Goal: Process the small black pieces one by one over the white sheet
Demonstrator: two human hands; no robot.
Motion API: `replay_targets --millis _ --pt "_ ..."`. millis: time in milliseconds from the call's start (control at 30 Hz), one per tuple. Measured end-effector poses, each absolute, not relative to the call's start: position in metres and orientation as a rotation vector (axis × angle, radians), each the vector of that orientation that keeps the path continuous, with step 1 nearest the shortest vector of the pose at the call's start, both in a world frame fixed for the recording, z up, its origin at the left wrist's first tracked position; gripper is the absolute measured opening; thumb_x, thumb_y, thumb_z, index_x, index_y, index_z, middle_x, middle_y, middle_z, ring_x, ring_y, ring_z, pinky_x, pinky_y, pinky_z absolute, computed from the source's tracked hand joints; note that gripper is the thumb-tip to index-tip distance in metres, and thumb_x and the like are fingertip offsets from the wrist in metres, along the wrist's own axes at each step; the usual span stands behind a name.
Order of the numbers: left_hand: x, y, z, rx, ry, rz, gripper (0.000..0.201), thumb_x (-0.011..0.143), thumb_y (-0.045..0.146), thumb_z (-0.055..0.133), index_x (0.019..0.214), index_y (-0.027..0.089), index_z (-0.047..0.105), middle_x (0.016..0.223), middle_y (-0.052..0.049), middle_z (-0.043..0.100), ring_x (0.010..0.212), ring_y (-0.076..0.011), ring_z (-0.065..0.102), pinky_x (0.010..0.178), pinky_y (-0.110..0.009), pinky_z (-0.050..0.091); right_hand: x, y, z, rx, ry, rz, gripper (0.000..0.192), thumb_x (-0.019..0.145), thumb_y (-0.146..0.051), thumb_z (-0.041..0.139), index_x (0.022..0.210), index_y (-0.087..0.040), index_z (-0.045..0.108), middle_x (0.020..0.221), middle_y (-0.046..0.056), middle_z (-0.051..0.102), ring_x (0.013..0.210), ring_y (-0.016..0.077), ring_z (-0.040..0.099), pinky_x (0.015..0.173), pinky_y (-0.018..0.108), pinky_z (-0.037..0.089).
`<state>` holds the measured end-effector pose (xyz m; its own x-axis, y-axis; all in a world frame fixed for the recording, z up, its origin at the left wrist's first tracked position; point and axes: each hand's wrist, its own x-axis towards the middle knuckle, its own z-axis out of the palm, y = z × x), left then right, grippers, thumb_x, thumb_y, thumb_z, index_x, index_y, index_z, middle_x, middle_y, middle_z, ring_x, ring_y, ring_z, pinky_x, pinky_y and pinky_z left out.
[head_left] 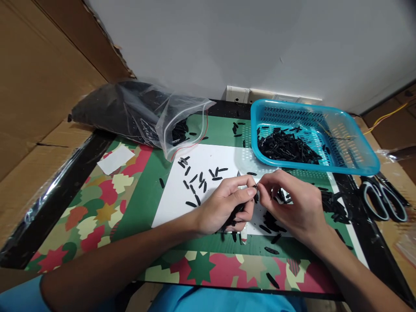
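Pinching small slim black clips [255, 189], both hands.

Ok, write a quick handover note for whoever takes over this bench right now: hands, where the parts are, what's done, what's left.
Left hand: closed on a bundle of small black pieces, thumb and forefinger pinching one at the top.
Right hand: fingertips meet the left's at that same piece.
Parts: loose black pieces lie on the white sheet; more spill from the open plastic bag.
Done: a pile sits in the blue basket.
Left: the loose pieces and the bag's contents. Scissors lie at the right.
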<state>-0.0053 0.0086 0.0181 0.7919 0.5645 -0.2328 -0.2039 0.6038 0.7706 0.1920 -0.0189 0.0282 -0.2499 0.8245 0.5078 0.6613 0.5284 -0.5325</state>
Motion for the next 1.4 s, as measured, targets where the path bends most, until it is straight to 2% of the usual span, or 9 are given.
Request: replay_targets --millis 433,733,967,1100,1267,1400 --pt "-0.003 0.007 0.015 0.868 0.504 0.532 0.029 0.108 0.049 0.058 0.098 0.025 0.044 0.055 0.012 0.047 0.036 -0.0038 0.033 0.036 -0.011 0.031 0.190 -0.021 0.029 -1.256 -1.917 0.365 0.011 0.098 -0.013 0.063 0.090 -0.022 0.062 0.073 -0.002 0.066 0.060 0.0110 0.062 0.061 0.022 0.049" --pt "-0.003 0.004 0.017 0.872 0.550 0.563 0.028 0.106 0.048 0.061 0.103 0.026 0.044 0.054 0.013 0.047 0.037 -0.0036 0.032 0.037 -0.012 0.034 0.190 -0.022 0.037 -1.272 -1.781 0.626 0.012 0.095 -0.014 0.066 0.085 -0.021 0.065 0.071 -0.002 0.067 0.058 0.0113 0.059 0.057 0.023 0.050" --pt "-0.004 0.001 0.017 0.925 0.607 0.574 0.028 0.106 0.049 0.061 0.100 0.024 0.049 0.055 0.012 0.044 0.040 -0.0045 0.035 0.040 -0.013 0.038 0.192 -0.020 0.041 -1.248 -1.614 0.997 0.013 0.100 -0.024 0.069 0.088 -0.020 0.070 0.071 -0.001 0.068 0.060 0.0121 0.061 0.057 0.023 0.050" --pt "-0.003 0.002 0.018 0.919 0.623 0.576 0.027 0.106 0.048 0.062 0.100 0.025 0.051 0.054 0.012 0.041 0.040 -0.0043 0.032 0.040 -0.012 0.037 0.196 -0.019 0.042 -1.222 -1.618 1.040 0.018 0.106 -0.029 0.063 0.092 -0.020 0.070 0.073 -0.001 0.067 0.061 0.0127 0.061 0.059 0.024 0.050" --pt "-0.003 0.004 0.019 0.871 0.608 0.560 0.024 0.102 0.041 0.069 0.096 0.024 0.053 0.057 0.012 0.039 0.044 -0.0039 0.030 0.042 -0.011 0.034 0.206 -0.018 0.042 -1.209 -1.941 0.904 0.019 0.111 -0.029 0.054 0.097 -0.022 0.066 0.080 0.000 0.066 0.068 0.0139 0.058 0.065 0.027 0.045" --pt "-0.003 0.007 0.020 0.864 0.596 0.512 0.027 0.097 0.037 0.076 0.090 0.021 0.056 0.058 0.011 0.036 0.045 -0.0038 0.029 0.041 -0.012 0.032 0.213 -0.015 0.045 -1.222 -2.058 1.017 0.027 0.113 -0.033 0.049 0.092 -0.022 0.063 0.076 -0.001 0.063 0.065 0.0138 0.054 0.063 0.027 0.041"
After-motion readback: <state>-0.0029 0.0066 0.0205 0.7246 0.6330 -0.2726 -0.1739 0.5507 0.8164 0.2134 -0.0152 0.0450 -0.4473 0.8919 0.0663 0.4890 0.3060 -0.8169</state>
